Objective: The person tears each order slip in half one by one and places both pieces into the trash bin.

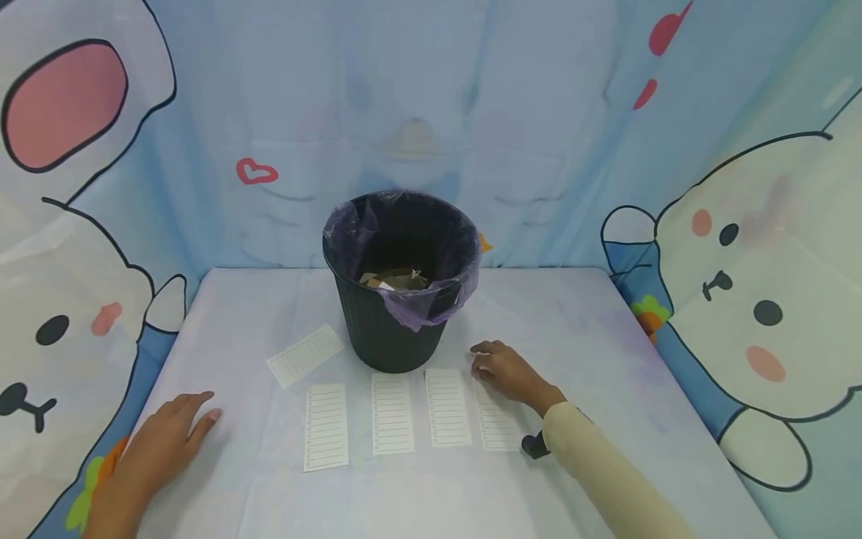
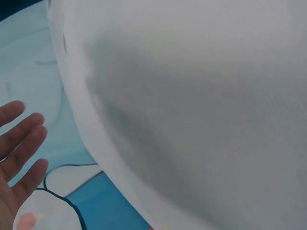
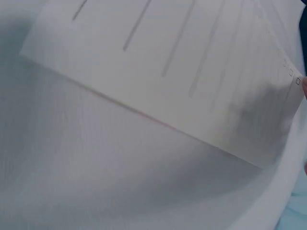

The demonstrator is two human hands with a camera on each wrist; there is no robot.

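Observation:
My right hand (image 1: 506, 372) is over the top end of the rightmost white lined paper slip (image 1: 497, 419), fingers apart and slightly bent. In the right wrist view this slip (image 3: 158, 81) shows ruled lines with small check boxes, and a fingertip meets its far corner. Left of it lie a second slip (image 1: 447, 408), a third slip (image 1: 393, 414) and another slip (image 1: 326, 427) in a row. A tilted slip (image 1: 305, 355) lies behind them. My left hand (image 1: 164, 438) hovers at the table's left side, fingers spread and holding nothing.
A black bin (image 1: 390, 329) with a purple plastic liner (image 1: 431, 303) stands at the back middle, with some brown scraps (image 1: 397, 279) inside. The white-covered table (image 1: 606, 337) meets a blue cartoon-print curtain (image 1: 539, 112) behind and at both sides.

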